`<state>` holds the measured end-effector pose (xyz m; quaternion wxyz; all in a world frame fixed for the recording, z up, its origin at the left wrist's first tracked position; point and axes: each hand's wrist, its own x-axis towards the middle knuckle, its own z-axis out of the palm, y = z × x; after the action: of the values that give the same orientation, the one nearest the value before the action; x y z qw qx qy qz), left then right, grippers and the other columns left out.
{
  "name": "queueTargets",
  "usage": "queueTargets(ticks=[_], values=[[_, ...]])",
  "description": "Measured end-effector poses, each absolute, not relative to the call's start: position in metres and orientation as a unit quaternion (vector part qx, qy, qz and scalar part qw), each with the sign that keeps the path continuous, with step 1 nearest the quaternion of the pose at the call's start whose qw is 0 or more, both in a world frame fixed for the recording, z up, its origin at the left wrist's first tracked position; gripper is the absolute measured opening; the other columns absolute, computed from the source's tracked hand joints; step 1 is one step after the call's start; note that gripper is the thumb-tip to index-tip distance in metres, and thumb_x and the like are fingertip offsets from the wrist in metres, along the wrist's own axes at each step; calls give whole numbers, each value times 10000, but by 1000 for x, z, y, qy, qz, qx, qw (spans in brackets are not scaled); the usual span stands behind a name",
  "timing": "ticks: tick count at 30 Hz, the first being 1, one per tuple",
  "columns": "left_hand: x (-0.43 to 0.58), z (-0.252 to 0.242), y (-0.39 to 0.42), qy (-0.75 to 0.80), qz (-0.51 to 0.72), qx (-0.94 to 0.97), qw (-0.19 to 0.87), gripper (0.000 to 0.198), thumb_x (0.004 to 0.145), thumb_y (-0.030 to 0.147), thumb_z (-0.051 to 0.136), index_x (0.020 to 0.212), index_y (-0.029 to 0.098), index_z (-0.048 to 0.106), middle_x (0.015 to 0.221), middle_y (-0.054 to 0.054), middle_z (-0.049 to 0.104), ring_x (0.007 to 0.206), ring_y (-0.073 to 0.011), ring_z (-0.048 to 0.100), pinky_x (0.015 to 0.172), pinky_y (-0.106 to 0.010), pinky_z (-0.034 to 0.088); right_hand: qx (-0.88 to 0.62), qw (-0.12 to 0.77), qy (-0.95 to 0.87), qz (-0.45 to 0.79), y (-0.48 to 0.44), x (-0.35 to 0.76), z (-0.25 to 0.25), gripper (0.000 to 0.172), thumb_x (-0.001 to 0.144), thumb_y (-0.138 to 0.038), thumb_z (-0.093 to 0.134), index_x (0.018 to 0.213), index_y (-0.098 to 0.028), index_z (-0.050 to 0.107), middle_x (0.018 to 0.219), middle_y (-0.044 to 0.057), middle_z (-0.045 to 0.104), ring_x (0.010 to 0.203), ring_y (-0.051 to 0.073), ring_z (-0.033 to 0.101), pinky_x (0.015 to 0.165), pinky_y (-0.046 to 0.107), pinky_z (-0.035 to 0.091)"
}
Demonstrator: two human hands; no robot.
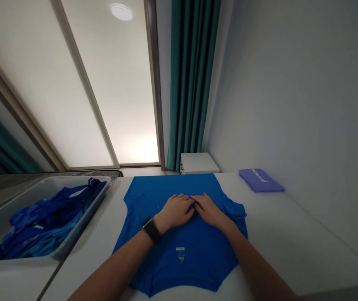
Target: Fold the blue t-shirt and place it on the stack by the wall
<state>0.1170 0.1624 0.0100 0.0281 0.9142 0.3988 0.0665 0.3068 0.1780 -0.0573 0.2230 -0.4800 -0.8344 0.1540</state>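
Note:
A blue T-shirt (pixel 179 246) lies spread flat on a white table (pixel 279 234), with a small pale printed label (pixel 180 254) near its collar end. My left hand (pixel 174 211) rests palm down on the middle of the shirt, a dark wristwatch (pixel 150 230) on that wrist. My right hand (pixel 210 211) lies flat beside it, fingertips nearly touching the left hand's. Neither hand grips the cloth. The shirt's sleeve (pixel 234 209) on the right side is folded inward, close to my right hand.
A grey plastic tray (pixel 83 220) at the left holds a crumpled heap of blue garments (pixel 47 221). A folded purple garment (pixel 261 180) lies at the table's far right. A white cabinet (pixel 199 163), teal curtain (pixel 191 75) and wall stand beyond the table.

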Motion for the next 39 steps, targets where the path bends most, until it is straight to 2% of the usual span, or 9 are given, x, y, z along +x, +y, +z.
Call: queueTargets(ticks=[6, 10, 13, 18, 23, 28, 31, 34, 39], values=[[166, 3, 177, 358, 91, 929, 35, 281, 936, 318, 444, 1131, 218, 620, 1107, -75, 688, 1042, -255, 623, 903, -390, 483, -514, 307, -795, 101, 172, 356, -51, 397, 947, -207, 355, 1227, -200, 637, 1201, 106, 684, 1135, 219, 606, 1118, 519, 305], [199, -5, 182, 332, 97, 937, 46, 255, 932, 304, 458, 1104, 234, 632, 1087, -64, 691, 1031, -246, 625, 894, -372, 482, -556, 339, -754, 82, 167, 390, -51, 385, 923, -207, 366, 1173, -187, 657, 1083, 96, 716, 1021, 212, 637, 1013, 435, 431], [215, -14, 184, 326, 107, 938, 50, 243, 928, 285, 469, 1106, 235, 626, 1065, -61, 688, 1022, -242, 616, 881, -366, 476, -580, 348, -733, 76, 167, 413, -55, 373, 919, -226, 366, 1146, -175, 659, 1072, 101, 713, 1014, 212, 631, 967, 398, 456], [222, -31, 186, 330, 140, 932, 52, 212, 929, 260, 469, 1058, 233, 634, 1025, -57, 647, 996, -242, 577, 882, -394, 442, -634, 337, -695, 54, 172, 446, -67, 321, 906, -273, 395, 1066, -167, 652, 1074, 114, 695, 1031, 224, 605, 969, 388, 434], [219, -41, 188, 335, 178, 921, 88, 220, 929, 228, 466, 1076, 239, 629, 1040, -54, 624, 1008, -231, 549, 888, -392, 405, -670, 322, -667, 37, 169, 458, -82, 241, 886, -330, 429, 903, -174, 612, 946, 106, 646, 931, 224, 578, 891, 375, 442], [218, -40, 191, 337, 190, 913, 129, 220, 936, 223, 449, 1051, 235, 636, 1024, -52, 638, 985, -228, 558, 877, -388, 401, -641, 339, -687, 52, 162, 453, -80, 103, 786, -304, 515, 756, -208, 540, 872, 73, 589, 891, 222, 546, 861, 372, 433], [217, -40, 191, 337, 199, 910, 136, 218, 936, 223, 446, 1043, 240, 636, 1023, -48, 644, 982, -229, 564, 868, -386, 402, -621, 418, -654, 112, 158, 447, -72, 105, 806, -316, 492, 802, -215, 523, 852, 47, 592, 847, 205, 558, 799, 342, 451], [217, -40, 192, 336, 205, 908, 143, 220, 934, 221, 445, 1043, 243, 635, 1020, -46, 649, 987, -229, 567, 866, -383, 401, -626, 480, -589, 176, 156, 440, -65, 175, 837, -393, 500, 868, -221, 516, 729, -6, 565, 675, 171, 534, 643, 291, 438], [217, -38, 192, 340, 198, 906, 154, 229, 933, 217, 438, 1047, 230, 636, 1027, -54, 655, 989, -225, 570, 864, -371, 402, -619, 519, -540, 238, 155, 434, -56, 272, 849, -431, 493, 995, -206, 540, 533, -78, 427, 458, 126, 357, 452, 245, 273]])
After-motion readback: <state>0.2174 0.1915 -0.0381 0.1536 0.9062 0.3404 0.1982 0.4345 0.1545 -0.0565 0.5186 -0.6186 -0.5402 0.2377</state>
